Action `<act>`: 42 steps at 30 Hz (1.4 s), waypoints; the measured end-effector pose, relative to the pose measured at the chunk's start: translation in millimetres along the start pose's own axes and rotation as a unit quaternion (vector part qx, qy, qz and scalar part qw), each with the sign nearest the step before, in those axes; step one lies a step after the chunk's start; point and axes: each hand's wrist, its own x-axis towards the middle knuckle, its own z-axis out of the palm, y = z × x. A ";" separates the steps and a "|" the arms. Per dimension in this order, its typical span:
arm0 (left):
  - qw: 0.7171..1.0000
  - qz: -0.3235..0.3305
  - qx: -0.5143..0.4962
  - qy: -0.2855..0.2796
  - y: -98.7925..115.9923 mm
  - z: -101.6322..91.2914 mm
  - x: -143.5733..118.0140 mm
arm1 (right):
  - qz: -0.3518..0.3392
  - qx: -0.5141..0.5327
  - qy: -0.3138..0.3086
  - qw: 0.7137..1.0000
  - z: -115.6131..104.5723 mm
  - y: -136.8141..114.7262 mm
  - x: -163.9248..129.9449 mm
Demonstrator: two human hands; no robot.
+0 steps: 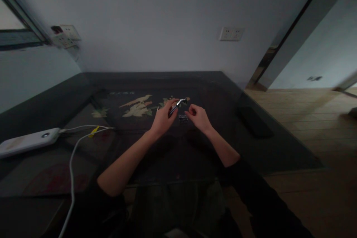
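Observation:
My left hand (165, 116) is closed around the dark handle of a razor (174, 109). Its shiny bent neck and small head point up and to the right, above the table. To the right of it, my right hand (197, 115) is closed with the fingers curled together, apart from the razor. Whatever those fingers may hold is hidden. Between the two hands, a small shiny rectangular piece (183, 118), like a blade cartridge case, lies on the dark glossy table (178, 152).
A white power bank (29, 142) with a white cable (71, 171) lies at the left. A dark flat object (255, 122), phone-like, rests on the right. Behind the table stands a wall with a socket (231, 34). Bird and flower pictures (136, 108) decorate the tabletop.

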 end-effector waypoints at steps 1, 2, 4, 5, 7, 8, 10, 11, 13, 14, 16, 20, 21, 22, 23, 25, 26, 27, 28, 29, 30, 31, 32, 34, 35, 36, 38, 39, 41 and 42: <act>1.000 0.012 0.003 -0.007 1.1 -1.2 -1.1 | 0.009 0.035 0.009 0.999 -0.2 0.2 0.8; 1.000 0.023 0.003 -0.012 1.3 -1.8 -2.0 | 0.025 0.074 0.014 0.997 -0.5 0.7 1.8; 0.999 0.041 0.001 -0.016 -0.9 -1.3 -3.4 | 0.073 0.151 0.010 0.986 -1.4 2.1 3.8; 0.999 0.047 0.002 -0.018 -3.1 -0.4 -3.8 | 0.100 0.184 0.002 0.978 -1.8 2.8 4.6; 0.998 0.051 0.014 -0.028 -8.4 1.9 -4.3 | 0.144 0.243 -0.013 0.959 -2.3 3.5 5.5; 0.998 0.050 0.024 -0.033 -11.0 2.9 -4.5 | 0.160 0.268 -0.016 0.950 -2.4 3.3 5.7; 0.997 0.044 0.038 -0.041 -14.6 4.1 -4.5 | 0.181 0.313 -0.022 0.932 -2.6 1.3 5.4; 0.997 0.041 0.041 -0.042 -15.5 4.2 -4.5 | 0.190 0.330 -0.028 0.924 -2.9 -0.3 5.0; 0.998 0.037 0.041 -0.042 -15.6 4.0 -4.4 | 0.199 0.351 -0.046 0.914 -3.6 -4.0 4.0; 0.998 0.036 0.040 -0.043 -15.3 3.9 -4.3 | 0.198 0.357 -0.056 0.911 -4.1 -5.9 3.5; 0.998 0.043 0.036 -0.043 -14.7 4.0 -4.4 | 0.191 0.363 -0.071 0.909 -5.1 -8.7 2.7; 0.997 0.063 0.037 -0.037 -16.6 5.1 -5.2 | 0.181 0.365 -0.067 0.911 -6.4 -10.2 2.3; 0.996 0.068 0.037 -0.034 -17.5 5.3 -5.5 | 0.179 0.365 -0.066 0.911 -6.5 -9.9 2.5; 0.996 0.074 0.036 -0.031 -18.5 5.4 -5.7 | 0.176 0.366 -0.067 0.911 -6.6 -9.5 2.6; 0.996 0.080 0.034 -0.028 -19.2 5.4 -5.8 | 0.174 0.367 -0.068 0.911 -6.6 -9.1 2.8; 0.995 0.092 0.032 -0.026 -20.2 5.2 -6.0 | 0.168 0.368 -0.064 0.912 -6.4 -8.0 3.3; 0.995 0.094 0.035 -0.026 -20.2 5.0 -6.1 | 0.165 0.367 -0.060 0.913 -6.1 -7.4 3.4; 0.994 0.095 0.039 -0.026 -20.0 4.8 -6.2 | 0.160 0.366 -0.055 0.915 -5.7 -6.8 3.6; 0.994 0.094 0.045 -0.027 -19.5 4.6 -6.2 | 0.153 0.364 -0.051 0.917 -5.2 -6.2 3.7; 0.994 0.094 0.051 -0.028 -18.9 4.3 -6.2 | 0.148 0.362 -0.049 0.919 -4.7 -5.7 3.7; 0.994 0.092 0.057 -0.028 -18.1 3.9 -6.2 | 0.144 0.360 -0.047 0.920 -4.2 -5.3 3.7; 0.993 0.091 0.063 -0.028 -17.3 3.6 -6.2 | 0.141 0.359 -0.046 0.922 -3.8 -5.1 3.6; 0.993 0.089 0.067 -0.030 -16.5 3.2 -6.1 | 0.141 0.357 -0.044 0.922 -3.3 -4.9 3.4; 0.993 0.084 0.075 -0.034 -15.1 2.6 -6.0 | 0.143 0.353 -0.038 0.924 -2.5 -5.1 3.2; 0.993 0.080 0.079 -0.037 -14.5 2.3 -5.9 | 0.144 0.351 -0.035 0.925 -2.1 -5.4 3.0; 0.993 0.076 0.084 -0.039 -14.0 2.2 -6.0 | 0.146 0.347 -0.032 0.926 -1.8 -5.8 2.9; 0.993 0.066 0.092 -0.044 -13.0 2.3 -6.3 | 0.146 0.341 -0.028 0.928 -1.4 -6.8 2.8; 0.993 0.060 0.094 -0.046 -12.6 2.4 -6.4 | 0.145 0.338 -0.026 0.930 -1.4 -7.2 2.7; 0.994 0.047 0.089 -0.047 -11.5 2.7 -6.5 | 0.143 0.333 -0.019 0.932 -1.8 -7.6 2.8; 0.995 0.038 0.078 -0.044 -11.1 2.7 -6.1 | 0.142 0.332 -0.012 0.932 -2.2 -7.5 2.9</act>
